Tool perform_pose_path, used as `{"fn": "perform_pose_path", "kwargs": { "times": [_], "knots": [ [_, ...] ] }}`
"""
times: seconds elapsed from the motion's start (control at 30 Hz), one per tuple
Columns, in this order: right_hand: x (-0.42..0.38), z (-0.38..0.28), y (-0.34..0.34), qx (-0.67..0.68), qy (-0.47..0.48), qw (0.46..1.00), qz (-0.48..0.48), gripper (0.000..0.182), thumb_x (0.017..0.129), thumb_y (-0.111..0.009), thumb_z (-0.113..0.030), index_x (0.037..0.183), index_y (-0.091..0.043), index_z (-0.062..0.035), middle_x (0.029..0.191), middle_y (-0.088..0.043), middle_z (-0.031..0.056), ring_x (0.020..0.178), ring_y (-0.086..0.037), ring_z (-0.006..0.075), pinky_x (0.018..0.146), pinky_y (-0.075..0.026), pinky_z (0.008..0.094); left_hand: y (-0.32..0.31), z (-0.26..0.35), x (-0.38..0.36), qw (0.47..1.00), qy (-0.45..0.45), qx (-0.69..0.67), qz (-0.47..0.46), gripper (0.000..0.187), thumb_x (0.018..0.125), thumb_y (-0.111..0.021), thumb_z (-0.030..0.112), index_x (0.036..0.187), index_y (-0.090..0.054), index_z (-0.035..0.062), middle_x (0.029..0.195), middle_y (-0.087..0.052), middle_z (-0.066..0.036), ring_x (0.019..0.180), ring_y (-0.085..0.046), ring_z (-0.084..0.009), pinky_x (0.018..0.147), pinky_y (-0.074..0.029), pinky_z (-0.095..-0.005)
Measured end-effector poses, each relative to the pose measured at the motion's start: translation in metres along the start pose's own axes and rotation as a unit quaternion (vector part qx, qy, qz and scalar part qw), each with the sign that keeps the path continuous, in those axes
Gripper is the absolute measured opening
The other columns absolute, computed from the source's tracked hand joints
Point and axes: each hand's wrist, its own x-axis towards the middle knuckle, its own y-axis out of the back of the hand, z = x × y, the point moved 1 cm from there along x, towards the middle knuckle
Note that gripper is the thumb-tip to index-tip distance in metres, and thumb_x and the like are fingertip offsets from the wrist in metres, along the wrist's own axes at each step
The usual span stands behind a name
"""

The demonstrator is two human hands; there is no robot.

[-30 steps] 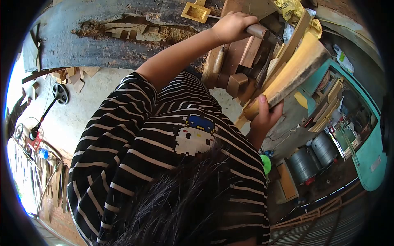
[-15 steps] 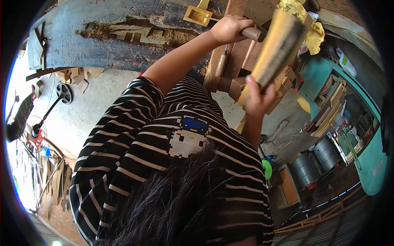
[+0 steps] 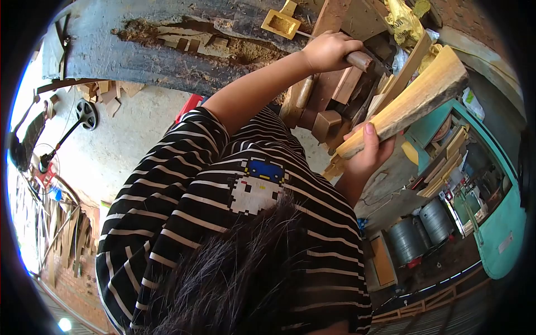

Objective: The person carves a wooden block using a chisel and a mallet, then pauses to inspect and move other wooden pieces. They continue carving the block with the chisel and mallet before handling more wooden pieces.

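Note:
My left hand (image 3: 330,51) is closed around the wooden handle of a chisel (image 3: 360,61). Its thin metal shank points left to a small yellow wooden block with a rectangular hollow (image 3: 281,24). In my right hand (image 3: 372,149) is a thick wooden mallet (image 3: 413,100), shaped like a club and gripped at its narrow end. The wide end points up and right, apart from the chisel handle. Below my left wrist, another wooden tool handle (image 3: 304,92) lies on the work surface.
A large dark slab (image 3: 128,61) with a rough, chip-filled cavity spans the back left. Wooden offcuts (image 3: 326,125) and a yellow plastic bag (image 3: 403,25) sit at the right. A teal cabinet (image 3: 502,240) and metal drums (image 3: 407,240) stand farther right.
The mallet has swung right, away from the chisel handle, and tilted farther over. My left hand and the chisel appear slightly farther right, as does the hollowed block.

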Motion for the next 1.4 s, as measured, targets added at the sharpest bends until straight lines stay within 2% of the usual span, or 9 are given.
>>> {"fn": "perform_pose_path", "kwargs": {
  "times": [0.07,0.47,0.8,1.17,1.4],
  "knots": [
    [0.001,0.006,0.003,0.016,-0.02,1.0,-0.018,0.048,0.075,-0.064,-0.015,0.112,-0.043,0.0067,0.078,-0.053,0.0124,0.048,-0.052,0.0154,0.045,-0.045,0.0259,0.001,0.0,0.0,1.0,0.001,-0.002,0.0,0.03,0.069,-0.071,0.018,0.094,-0.056,0.0104,0.082,-0.062,-0.008,0.08,-0.06,-0.0296,0.072,-0.048,-0.0391],
    [0.012,0.013,0.008,0.025,-0.044,0.999,-0.005,0.051,0.076,-0.064,-0.017,0.115,-0.042,0.0068,0.08,-0.053,0.0122,0.05,-0.052,0.0157,0.045,-0.046,0.0255,0.006,0.009,-0.005,1.0,0.0,0.017,-0.009,0.029,0.068,-0.071,0.018,0.092,-0.057,0.0115,0.077,-0.06,-0.008,0.078,-0.06,-0.028,0.073,-0.046,-0.0392],
    [0.016,0.016,0.011,0.03,-0.018,0.999,-0.039,0.049,0.075,-0.064,-0.019,0.112,-0.044,0.0065,0.081,-0.053,0.0118,0.051,-0.052,0.0155,0.045,-0.045,0.0252,0.004,0.007,-0.006,1.0,0.009,0.02,-0.01,0.028,0.068,-0.07,0.018,0.092,-0.057,0.0122,0.074,-0.06,-0.007,0.076,-0.06,-0.0267,0.073,-0.045,-0.0386],
    [0.024,0.009,0.008,0.019,0.004,0.999,-0.038,0.046,0.075,-0.064,-0.019,0.106,-0.044,0.0085,0.068,-0.052,0.01,0.048,-0.051,0.016,0.044,-0.046,0.0262,0.007,0.009,-0.005,1.0,0.014,0.003,0.003,0.027,0.069,-0.07,0.019,0.092,-0.057,0.0127,0.08,-0.062,-0.006,0.08,-0.06,-0.0275,0.075,-0.045,-0.0395],
    [0.025,0.01,0.004,0.025,0.007,0.999,-0.034,0.046,0.075,-0.064,-0.019,0.107,-0.045,0.0087,0.075,-0.054,0.0124,0.049,-0.052,0.0162,0.045,-0.046,0.0263,0.006,0.01,-0.006,1.0,0.009,0.016,-0.006,0.026,0.068,-0.069,0.02,0.09,-0.057,0.0126,0.077,-0.061,-0.006,0.078,-0.061,-0.0271,0.074,-0.045,-0.0385]
  ]
}}
